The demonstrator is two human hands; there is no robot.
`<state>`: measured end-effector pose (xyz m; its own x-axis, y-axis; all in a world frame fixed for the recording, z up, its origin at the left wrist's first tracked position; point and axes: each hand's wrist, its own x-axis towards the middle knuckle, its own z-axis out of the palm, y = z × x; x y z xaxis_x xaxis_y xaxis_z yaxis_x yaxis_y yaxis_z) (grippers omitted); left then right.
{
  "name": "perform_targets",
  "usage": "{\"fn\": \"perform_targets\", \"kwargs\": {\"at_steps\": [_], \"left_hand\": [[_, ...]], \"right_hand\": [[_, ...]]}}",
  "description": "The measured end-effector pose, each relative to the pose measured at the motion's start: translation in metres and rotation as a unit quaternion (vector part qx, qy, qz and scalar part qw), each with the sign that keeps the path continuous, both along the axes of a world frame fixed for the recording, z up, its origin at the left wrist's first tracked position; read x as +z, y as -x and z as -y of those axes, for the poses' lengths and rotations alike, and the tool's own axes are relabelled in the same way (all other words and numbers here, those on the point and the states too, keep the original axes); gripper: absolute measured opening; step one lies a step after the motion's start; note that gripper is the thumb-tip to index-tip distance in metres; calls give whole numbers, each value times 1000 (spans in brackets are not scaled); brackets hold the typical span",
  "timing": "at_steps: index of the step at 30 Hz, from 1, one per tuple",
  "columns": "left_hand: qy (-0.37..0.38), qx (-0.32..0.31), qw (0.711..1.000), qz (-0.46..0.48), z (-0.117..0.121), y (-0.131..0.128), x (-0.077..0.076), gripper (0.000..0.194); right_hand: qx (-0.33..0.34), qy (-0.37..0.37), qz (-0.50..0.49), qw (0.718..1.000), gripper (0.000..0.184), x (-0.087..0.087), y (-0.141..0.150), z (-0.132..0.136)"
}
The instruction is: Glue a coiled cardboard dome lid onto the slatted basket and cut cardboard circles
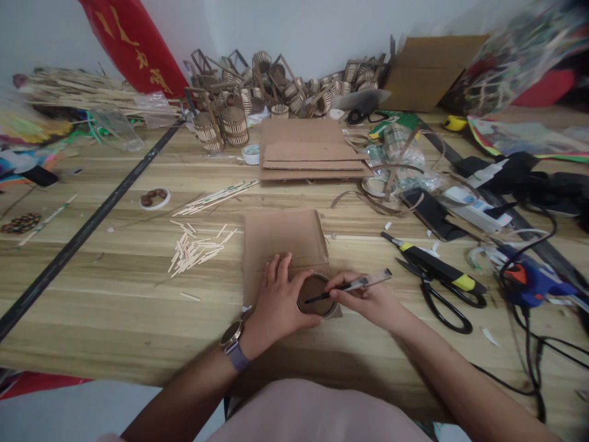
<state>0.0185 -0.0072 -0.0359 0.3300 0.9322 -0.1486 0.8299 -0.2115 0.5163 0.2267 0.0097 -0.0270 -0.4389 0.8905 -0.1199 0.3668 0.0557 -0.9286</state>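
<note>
On the table before me lies a brown cardboard sheet (280, 236), with a thin round ring (332, 312) flat on its near right corner. My left hand (276, 304) rests on the cardboard, thumb and forefinger curved around the ring's left side and gripping it; the other fingers lie spread on the sheet. Between the fingers of my right hand (375, 301) is a slim pen (368, 280) with a clear barrel and dark front end. Its tip points left, inside the ring; whether it touches the cardboard I cannot tell.
Short sticks (196, 252) lie left of the cardboard. To the right are scissors (435, 294), a yellow-black utility knife (437, 267), a blue glue gun (529, 279) with its cable and a power strip (478, 205). Stacked cardboard (304, 144) and small stick-covered buckets (234, 126) stand behind.
</note>
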Motion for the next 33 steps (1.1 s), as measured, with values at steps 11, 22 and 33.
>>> {"fn": "perform_targets", "kwargs": {"at_steps": [11, 22, 33], "left_hand": [[2, 1, 1000, 2, -1, 0, 2, 85], [-5, -9, 1000, -24, 0, 0, 3, 87], [23, -4, 1000, -20, -1, -1, 6, 89]], "right_hand": [[7, -62, 7, 998, 29, -9, 6, -3], [103, -475, 266, 832, 22, 5, 3, 23], [-34, -334, 186, 923, 18, 44, -2, 32]]}}
